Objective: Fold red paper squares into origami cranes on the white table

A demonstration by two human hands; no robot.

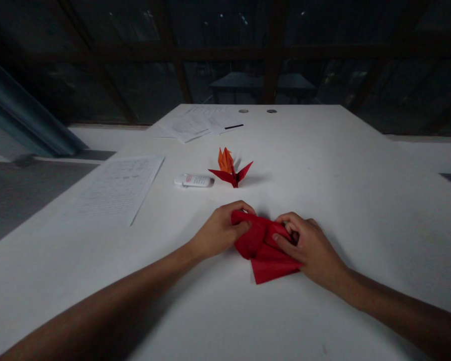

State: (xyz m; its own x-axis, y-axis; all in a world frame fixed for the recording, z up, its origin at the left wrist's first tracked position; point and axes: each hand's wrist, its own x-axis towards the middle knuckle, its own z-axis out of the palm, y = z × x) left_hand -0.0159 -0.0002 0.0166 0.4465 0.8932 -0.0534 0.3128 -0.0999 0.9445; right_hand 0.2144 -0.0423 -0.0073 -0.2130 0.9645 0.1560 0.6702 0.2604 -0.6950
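A partly folded sheet of red origami paper (261, 245) is held between both hands, low over the white table. My left hand (221, 228) pinches its upper left edge, thumb on top and fingers behind. On the opposite side my right hand (304, 245) grips the paper with the thumb lying across its face; some fingertips are hidden behind it. One flap points down towards me, and creases run across the middle. Just beyond the hands stands a red folded paper crane (235, 176) with spread wings, and an orange folded paper piece (225, 159) sits right behind it.
Left of the crane lies a white remote-like device (194, 181). A printed sheet (116, 188) rests near the left edge of the white table (342, 190). Farther back are loose papers (195, 123) with a dark pen-like strip (234, 127). Dark windows (225, 45) stand behind the table.
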